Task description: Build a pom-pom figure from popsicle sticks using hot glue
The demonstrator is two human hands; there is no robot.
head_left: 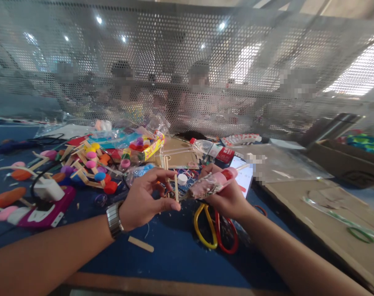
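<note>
Left hand [143,199] is pinching a wooden stick [176,189] near centre; right hand [230,201] is gripping a pink glue gun [207,186] at the stick's 3 o'clock, tip pointing toward 9. Risk: if the tip is running hot, a slip could be burning the left hand.

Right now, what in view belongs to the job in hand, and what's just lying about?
Likely in the job:
wooden stick, pinched in the left hand
pink glue gun, by its look, in the right hand

Apparently lying about:
scissors
bottle
phone
flat stick, possibly a spare
</note>
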